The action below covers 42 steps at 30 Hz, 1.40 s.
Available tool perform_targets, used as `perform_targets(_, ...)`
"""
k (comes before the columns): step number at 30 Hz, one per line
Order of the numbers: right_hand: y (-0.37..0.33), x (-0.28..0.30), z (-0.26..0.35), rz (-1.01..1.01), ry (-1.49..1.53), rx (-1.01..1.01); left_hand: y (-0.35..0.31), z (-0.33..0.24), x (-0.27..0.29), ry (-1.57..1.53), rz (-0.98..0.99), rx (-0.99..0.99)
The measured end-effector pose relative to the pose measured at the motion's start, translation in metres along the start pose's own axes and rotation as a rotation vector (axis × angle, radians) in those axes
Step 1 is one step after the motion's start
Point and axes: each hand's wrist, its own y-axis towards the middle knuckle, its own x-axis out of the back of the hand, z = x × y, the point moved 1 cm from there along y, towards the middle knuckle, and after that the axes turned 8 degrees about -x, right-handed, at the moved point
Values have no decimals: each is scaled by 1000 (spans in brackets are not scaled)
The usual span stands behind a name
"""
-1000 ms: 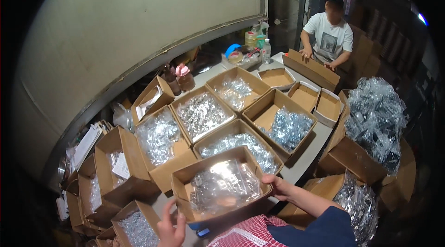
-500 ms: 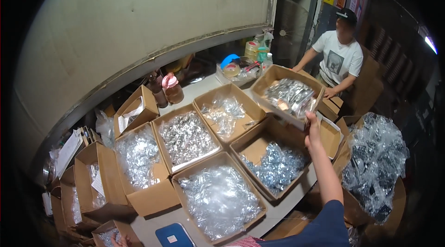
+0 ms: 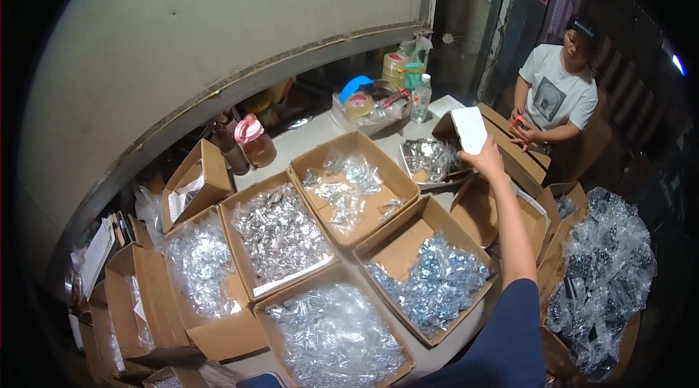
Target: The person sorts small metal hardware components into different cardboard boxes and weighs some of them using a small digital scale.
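Note:
At the far right of the table, the fingers of my right hand (image 3: 488, 158) close on the edge of a tilted cardboard box (image 3: 445, 126) with a white side panel (image 3: 470, 130). Just left of it, shiny metal parts (image 3: 429, 158) lie in a low white-edged tray; whether they spill from the tilted box I cannot tell. My forearm passes beside a box of bluish bagged parts (image 3: 437, 282). My left hand is out of view.
Open boxes of clear-bagged parts (image 3: 331, 333) and loose silvery parts (image 3: 277, 231) cover the table. Behind them stand a pink-lidded jug (image 3: 255, 142) and a water bottle (image 3: 421, 99). At right, a big bagged heap (image 3: 601, 279). A co-worker (image 3: 557, 93) holds something orange.
The box in my right hand has tipped from nearly level to steep, farther back. My left hand has left the lower edge. The co-worker's hands have moved together.

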Motion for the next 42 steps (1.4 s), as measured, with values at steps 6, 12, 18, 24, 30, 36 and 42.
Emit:
perform_targets(6,16,8,27,72,-24,36,-2,3,-9,-1,-4,9)
perform_targets(12,-8,-6,71,-69,-205,360,-4,6,-9,-5,-11,11)
perform_targets(18,-2,4,66,-105,-277,439,-5,12,-5,-20,-16,20)
perform_targets(24,-8,46,32,-233,-131,320,-8,20,2,-31,-14,30)
perform_targets(30,-19,87,3,-357,166,175,-18,26,9,-67,-5,24)
perform_targets(36,-59,96,-7,135,1115,100,-38,30,31,-146,2,-30)
perform_targets(42,-249,86,110,730,1314,257,-46,12,25,-26,413,-522)
